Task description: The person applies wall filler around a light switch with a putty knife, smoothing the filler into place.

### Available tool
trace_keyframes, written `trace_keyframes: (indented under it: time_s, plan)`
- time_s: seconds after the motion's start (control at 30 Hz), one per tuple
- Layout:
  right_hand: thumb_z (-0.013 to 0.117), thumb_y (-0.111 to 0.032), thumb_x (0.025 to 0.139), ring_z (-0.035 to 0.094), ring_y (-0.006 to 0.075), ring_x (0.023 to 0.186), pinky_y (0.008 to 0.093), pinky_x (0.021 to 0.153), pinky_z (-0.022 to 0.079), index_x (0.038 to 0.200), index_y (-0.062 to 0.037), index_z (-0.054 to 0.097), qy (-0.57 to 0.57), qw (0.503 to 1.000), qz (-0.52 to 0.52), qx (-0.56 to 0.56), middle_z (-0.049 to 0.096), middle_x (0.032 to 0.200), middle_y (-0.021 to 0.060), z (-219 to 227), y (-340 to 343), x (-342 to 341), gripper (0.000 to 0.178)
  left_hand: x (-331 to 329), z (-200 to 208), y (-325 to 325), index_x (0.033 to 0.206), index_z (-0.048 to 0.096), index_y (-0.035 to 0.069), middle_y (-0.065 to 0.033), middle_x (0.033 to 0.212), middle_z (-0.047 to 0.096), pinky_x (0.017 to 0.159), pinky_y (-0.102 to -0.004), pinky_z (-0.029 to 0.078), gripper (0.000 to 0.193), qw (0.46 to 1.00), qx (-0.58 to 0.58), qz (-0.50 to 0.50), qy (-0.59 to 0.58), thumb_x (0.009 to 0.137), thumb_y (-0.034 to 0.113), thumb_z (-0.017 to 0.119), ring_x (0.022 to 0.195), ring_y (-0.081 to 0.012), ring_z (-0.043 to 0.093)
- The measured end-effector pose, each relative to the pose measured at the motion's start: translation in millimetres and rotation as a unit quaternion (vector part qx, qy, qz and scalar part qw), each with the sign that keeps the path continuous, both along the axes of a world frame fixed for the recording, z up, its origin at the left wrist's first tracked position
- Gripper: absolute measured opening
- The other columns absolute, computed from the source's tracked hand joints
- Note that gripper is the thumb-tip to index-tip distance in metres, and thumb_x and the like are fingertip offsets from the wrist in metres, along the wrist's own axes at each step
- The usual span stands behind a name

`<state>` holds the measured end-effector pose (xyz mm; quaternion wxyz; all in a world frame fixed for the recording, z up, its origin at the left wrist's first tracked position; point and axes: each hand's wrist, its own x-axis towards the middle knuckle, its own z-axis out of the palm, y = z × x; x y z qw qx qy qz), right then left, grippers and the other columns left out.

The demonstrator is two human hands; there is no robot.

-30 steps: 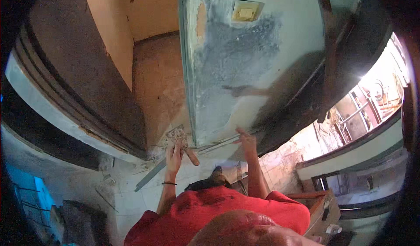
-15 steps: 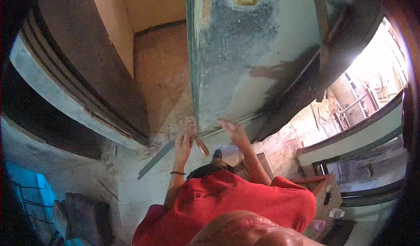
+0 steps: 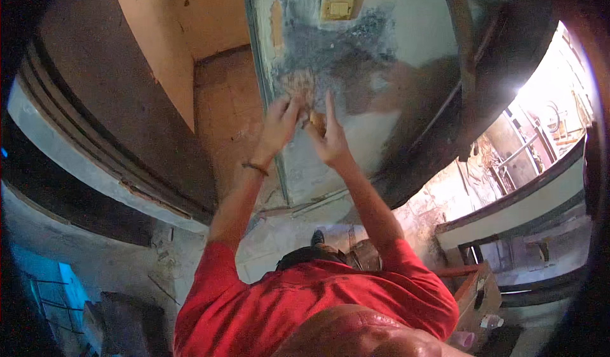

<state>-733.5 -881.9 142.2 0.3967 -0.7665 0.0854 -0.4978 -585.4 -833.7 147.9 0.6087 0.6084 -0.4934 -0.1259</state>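
Note:
Held up before the wall, what looks like a brush has a pale, blurred, fan-shaped head [image 3: 298,85] and a brown handle [image 3: 316,123]. My left hand [image 3: 278,127], a dark band at its wrist, is closed around the part between them. My right hand [image 3: 330,142] is beside the handle with the index finger stretched upward and the thumb apart from it. The handle shows between that thumb and finger; whether they touch it I cannot tell. Behind both hands the pale green wall [image 3: 305,173] carries a dark, stained patch [image 3: 337,49].
A yellowed switch plate [image 3: 342,6] sits on the wall above the stain. Left of the wall edge, a doorway opens onto a brown tiled floor [image 3: 222,96]. A wooden box [image 3: 470,293] stands at the lower right, near a pink cup [image 3: 462,340]. Bright clutter lies beyond the right opening.
Both my hands have risen from low near my body up to the stained wall, carrying the brush along. My right hand has come closer to the handle.

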Motion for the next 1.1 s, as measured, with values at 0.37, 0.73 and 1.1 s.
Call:
trace_keyframes:
  time_s: [0.37,0.73,1.1]
  plan:
    - [0.054,-0.014,0.088,0.058,0.0397,0.075,0.0454,0.067,0.047,0.117,-0.0076,0.056,0.034,0.967,-0.088,-0.238,0.06,0.081,0.0209,124.3,-93.4,43.8,0.029,30.8,130.6,-91.3,0.073,0.06,0.001,-0.0049,0.063,0.057,0.041,-0.0261,0.037,0.044,0.987,-0.112,0.019,0.112,0.093,0.039,0.049,0.052,-0.0091,0.051]
    - [0.055,-0.011,0.088,0.062,0.037,0.078,0.0412,0.066,0.048,0.108,-0.0013,0.061,0.071,0.943,-0.157,-0.285,0.063,0.087,0.0218,140.5,-112.1,57.9,0.024,51.3,131.4,-153.3,0.098,0.054,-0.001,-0.0111,0.084,0.062,0.07,-0.0356,0.047,0.044,0.96,-0.236,0.08,0.125,0.086,0.041,0.056,0.077,-0.0209,0.059]
    - [0.053,-0.011,0.085,0.06,0.0409,0.081,0.0415,0.069,0.049,0.113,-0.0028,0.059,0.014,0.962,-0.142,-0.231,0.06,0.084,0.0258,137.5,-99.7,69.3,0.03,41.1,153.5,-134.4,0.092,0.061,-0.004,-0.0126,0.088,0.063,0.063,-0.0331,0.05,0.029,0.959,-0.232,0.03,0.162,0.084,0.024,0.061,0.075,-0.0208,0.061]
